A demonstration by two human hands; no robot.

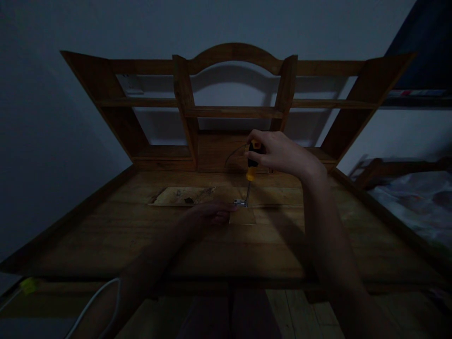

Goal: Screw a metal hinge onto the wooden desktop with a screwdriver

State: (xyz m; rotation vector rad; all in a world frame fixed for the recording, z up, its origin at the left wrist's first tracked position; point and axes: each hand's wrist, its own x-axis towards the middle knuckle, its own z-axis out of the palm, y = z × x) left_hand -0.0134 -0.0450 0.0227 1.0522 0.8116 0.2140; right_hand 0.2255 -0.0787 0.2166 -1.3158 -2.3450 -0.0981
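My right hand (273, 149) is closed around the black and yellow handle of a screwdriver (250, 173), which points down and leans slightly. Its tip meets a small shiny metal hinge (240, 203) lying at the edge of a small wooden piece (242, 216). Low on the desktop, my left hand (212, 214) has its fingertips at the hinge's left side, fingers curled and pressed together. The hinge's fine details and any screw under the tip are too small and dark to make out.
A wooden desk (116, 235) fills the lower view, with an open shelf unit (235, 112) along its back edge. Left of the hinge lies a pale, stained wooden strip (173, 196). A plastic-covered bundle (416, 202) is beyond the desk's right edge.
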